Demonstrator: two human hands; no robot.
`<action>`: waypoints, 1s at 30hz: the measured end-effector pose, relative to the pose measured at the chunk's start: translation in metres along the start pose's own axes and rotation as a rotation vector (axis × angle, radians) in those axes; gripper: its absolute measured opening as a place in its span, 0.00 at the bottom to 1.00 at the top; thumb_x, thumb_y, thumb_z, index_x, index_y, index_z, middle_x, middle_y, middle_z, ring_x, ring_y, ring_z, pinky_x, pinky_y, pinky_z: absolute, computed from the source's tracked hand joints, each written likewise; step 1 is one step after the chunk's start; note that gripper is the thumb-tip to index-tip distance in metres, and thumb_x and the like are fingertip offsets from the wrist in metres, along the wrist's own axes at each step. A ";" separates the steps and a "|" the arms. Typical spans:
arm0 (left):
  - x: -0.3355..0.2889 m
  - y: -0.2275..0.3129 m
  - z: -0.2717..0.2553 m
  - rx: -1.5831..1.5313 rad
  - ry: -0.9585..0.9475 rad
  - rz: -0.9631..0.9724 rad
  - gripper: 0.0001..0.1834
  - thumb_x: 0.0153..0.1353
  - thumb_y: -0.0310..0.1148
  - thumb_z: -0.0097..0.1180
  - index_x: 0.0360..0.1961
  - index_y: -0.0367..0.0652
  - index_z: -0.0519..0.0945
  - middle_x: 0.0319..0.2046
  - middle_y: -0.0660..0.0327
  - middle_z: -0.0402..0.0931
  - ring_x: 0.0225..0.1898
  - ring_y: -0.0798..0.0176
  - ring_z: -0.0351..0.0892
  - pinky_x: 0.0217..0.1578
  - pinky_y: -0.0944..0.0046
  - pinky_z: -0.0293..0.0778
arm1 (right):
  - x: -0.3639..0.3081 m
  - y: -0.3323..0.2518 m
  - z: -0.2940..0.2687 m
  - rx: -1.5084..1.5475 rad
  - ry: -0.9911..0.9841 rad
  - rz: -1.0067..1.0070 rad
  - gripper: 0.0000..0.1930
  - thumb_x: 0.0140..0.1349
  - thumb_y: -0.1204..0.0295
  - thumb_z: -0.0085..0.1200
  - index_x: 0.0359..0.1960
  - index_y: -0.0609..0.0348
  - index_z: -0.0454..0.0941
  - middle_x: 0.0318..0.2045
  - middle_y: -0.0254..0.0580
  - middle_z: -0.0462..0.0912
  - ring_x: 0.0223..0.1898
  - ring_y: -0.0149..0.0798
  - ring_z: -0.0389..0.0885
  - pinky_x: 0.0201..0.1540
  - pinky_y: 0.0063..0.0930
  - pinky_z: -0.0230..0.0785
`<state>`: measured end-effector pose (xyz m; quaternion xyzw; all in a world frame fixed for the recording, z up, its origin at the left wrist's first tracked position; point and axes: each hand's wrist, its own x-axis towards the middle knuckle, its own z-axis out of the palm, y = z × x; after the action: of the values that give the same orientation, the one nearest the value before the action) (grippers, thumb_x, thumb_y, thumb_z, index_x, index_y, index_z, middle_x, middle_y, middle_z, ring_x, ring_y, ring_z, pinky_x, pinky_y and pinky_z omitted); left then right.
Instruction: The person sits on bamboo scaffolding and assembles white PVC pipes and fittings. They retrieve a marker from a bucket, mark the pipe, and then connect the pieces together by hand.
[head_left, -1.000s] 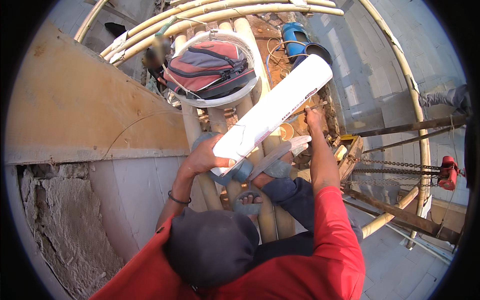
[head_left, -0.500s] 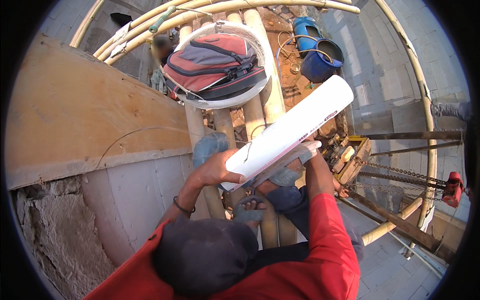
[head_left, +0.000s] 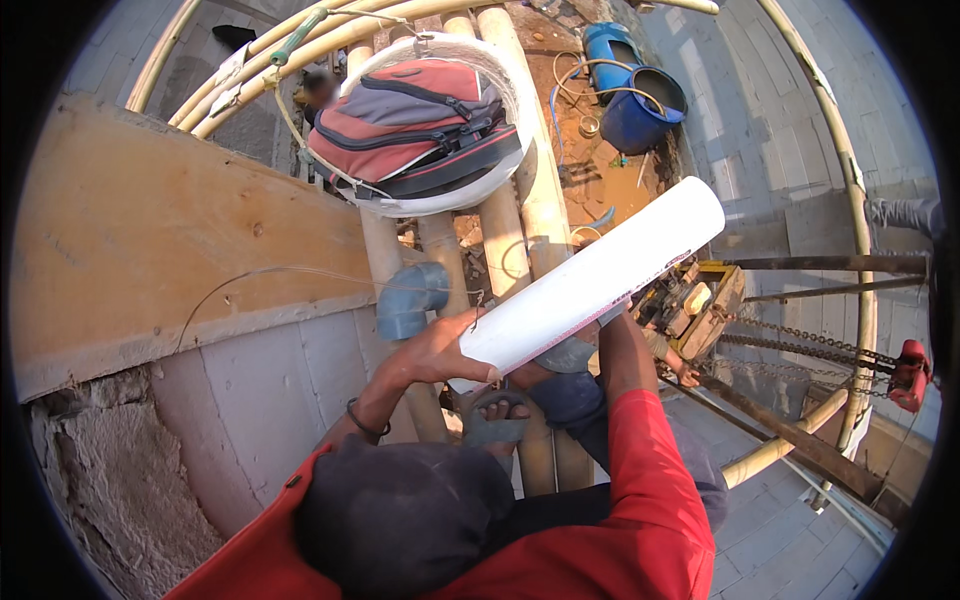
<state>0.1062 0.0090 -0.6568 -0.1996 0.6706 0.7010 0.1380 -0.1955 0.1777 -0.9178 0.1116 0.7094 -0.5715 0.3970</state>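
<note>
A white plastic pipe (head_left: 600, 270) lies slanted across my front, its far end up to the right. My left hand (head_left: 440, 345) is wrapped round its near end, thumb along the lower side. Under the pipe's middle, my right hand (head_left: 612, 325) is mostly hidden, closed by a greyish thing (head_left: 606, 313) that I cannot make out. Just beyond my left hand sits a grey-blue pipe elbow (head_left: 410, 298) on bamboo poles (head_left: 440, 240). A sandalled foot (head_left: 497, 425) shows below the pipe. A dark rounded shape (head_left: 400, 515) fills the space between my red sleeves.
Ahead, a white tub (head_left: 455, 205) holds a red-grey backpack (head_left: 400, 125). Blue barrels (head_left: 635, 125) stand lower down. Wooden board (head_left: 180, 250) borders the left. At right are a chain hoist (head_left: 908, 375), chains (head_left: 800, 345), a bamboo upright (head_left: 850, 200) and another person's hand (head_left: 686, 373).
The pipe's far end has dropped and shifted right. A pale flat thing seen under the pipe before is now mostly hidden behind it. More of the pipe elbow shows beside my left hand.
</note>
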 end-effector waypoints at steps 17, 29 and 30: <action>-0.015 0.034 -0.025 0.247 0.207 -0.065 0.44 0.37 0.44 0.74 0.58 0.37 0.75 0.49 0.52 0.80 0.50 0.54 0.80 0.52 0.59 0.73 | 0.007 0.004 0.028 0.049 -0.008 0.011 0.16 0.69 0.62 0.51 0.43 0.65 0.78 0.33 0.42 0.82 0.30 0.34 0.82 0.31 0.26 0.77; -0.035 0.014 -0.053 0.693 0.436 -0.053 0.39 0.35 0.52 0.73 0.48 0.42 0.79 0.43 0.47 0.82 0.46 0.42 0.81 0.44 0.49 0.76 | -0.031 -0.155 -0.068 0.071 0.204 -0.453 0.13 0.72 0.63 0.48 0.44 0.61 0.77 0.34 0.38 0.82 0.32 0.29 0.78 0.34 0.23 0.72; -0.036 0.015 -0.050 0.703 0.427 -0.070 0.39 0.35 0.52 0.73 0.49 0.41 0.79 0.43 0.47 0.82 0.47 0.42 0.81 0.45 0.49 0.75 | -0.042 -0.171 -0.074 0.014 0.176 -0.541 0.13 0.71 0.64 0.49 0.44 0.61 0.78 0.34 0.37 0.82 0.32 0.28 0.78 0.35 0.22 0.71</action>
<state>0.1358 -0.0388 -0.6274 -0.3041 0.8756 0.3667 0.0794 -0.3043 0.2018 -0.7627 -0.0298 0.7412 -0.6496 0.1663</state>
